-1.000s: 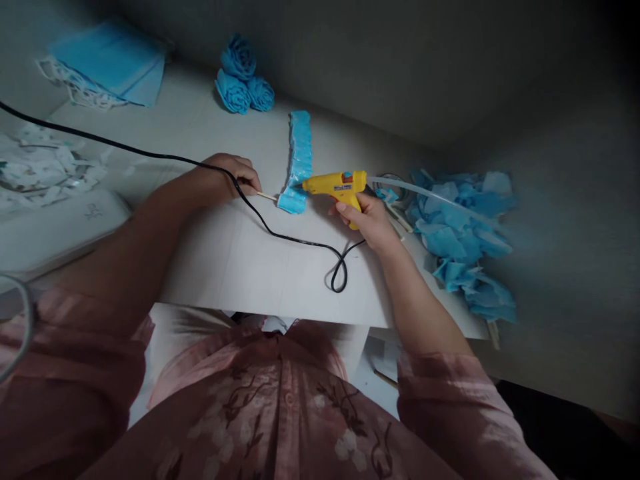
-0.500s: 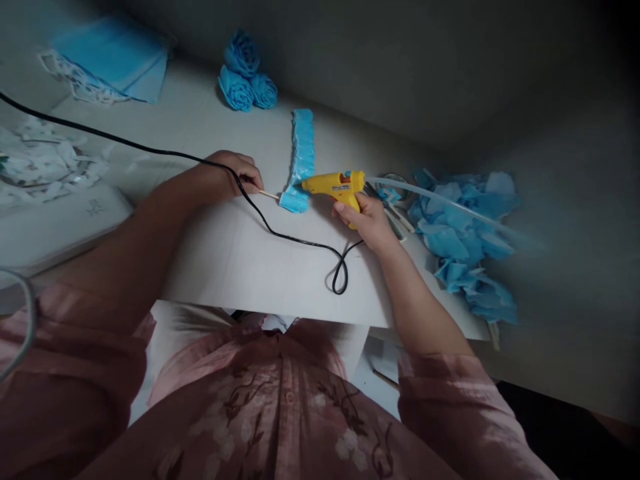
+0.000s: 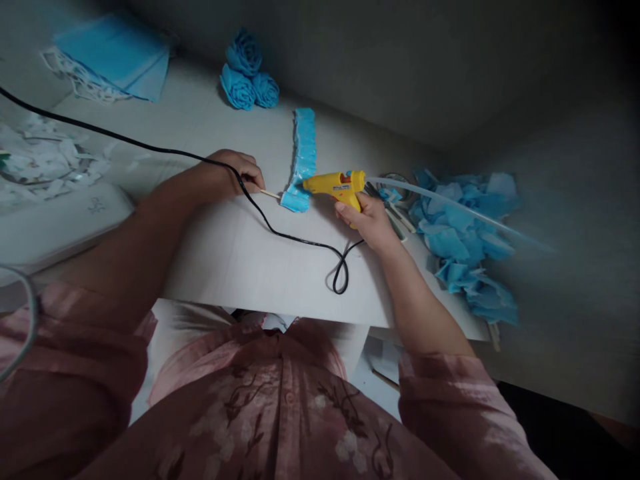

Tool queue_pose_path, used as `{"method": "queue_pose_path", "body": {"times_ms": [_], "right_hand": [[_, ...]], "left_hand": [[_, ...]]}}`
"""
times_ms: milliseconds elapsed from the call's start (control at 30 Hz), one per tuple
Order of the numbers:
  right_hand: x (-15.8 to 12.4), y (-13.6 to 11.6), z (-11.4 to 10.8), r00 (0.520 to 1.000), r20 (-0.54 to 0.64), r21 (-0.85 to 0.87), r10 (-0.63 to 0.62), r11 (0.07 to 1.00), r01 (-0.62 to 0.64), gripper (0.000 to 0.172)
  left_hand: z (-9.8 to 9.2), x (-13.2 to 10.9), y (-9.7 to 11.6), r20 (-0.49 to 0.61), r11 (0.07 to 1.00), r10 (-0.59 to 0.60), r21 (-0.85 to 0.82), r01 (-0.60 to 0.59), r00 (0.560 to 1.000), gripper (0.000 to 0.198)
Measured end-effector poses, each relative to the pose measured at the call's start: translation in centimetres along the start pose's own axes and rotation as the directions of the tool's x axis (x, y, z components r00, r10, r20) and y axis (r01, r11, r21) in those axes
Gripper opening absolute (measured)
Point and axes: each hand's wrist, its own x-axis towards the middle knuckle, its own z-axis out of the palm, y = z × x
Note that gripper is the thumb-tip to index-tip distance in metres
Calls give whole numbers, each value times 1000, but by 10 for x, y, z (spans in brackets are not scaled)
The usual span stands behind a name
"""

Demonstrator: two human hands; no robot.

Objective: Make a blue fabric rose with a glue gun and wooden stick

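Observation:
My right hand [image 3: 367, 220] is closed round the handle of a yellow glue gun [image 3: 336, 186], whose nozzle touches the near end of a long pleated blue strip [image 3: 303, 158] lying on the white table [image 3: 250, 253]. A clear glue stick [image 3: 450, 203] juts from the gun's back. My left hand [image 3: 235, 173] pinches a thin wooden stick [image 3: 270, 194] that runs into the strip's near end. The gun's black cord [image 3: 150, 150] passes over my left hand and loops near the table's front edge.
Three blue fabric roses [image 3: 246, 72] sit at the back. Folded blue sheets [image 3: 117, 57] lie at the far left, white scraps [image 3: 40, 160] on the left, a white box [image 3: 55, 223] beside them. A heap of blue cut pieces [image 3: 465, 237] fills the right edge.
Hardly anything has moved. Both hands keep their grips; the view has shifted slightly, and the glue gun's nozzle stays at the strip's near end.

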Motion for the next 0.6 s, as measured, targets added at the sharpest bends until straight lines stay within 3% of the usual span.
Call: {"method": "queue_pose_path", "body": {"times_ms": [333, 600], "right_hand": [[0, 2, 1, 1000, -13, -29, -3, 1000, 3, 52], [1, 3, 0, 1000, -8, -17, 8, 1000, -8, 47]], "left_hand": [[-7, -4, 9, 40, 1000, 0, 1, 0, 999, 27], [0, 1, -1, 18, 1000, -28, -10, 28, 999, 28]]}}
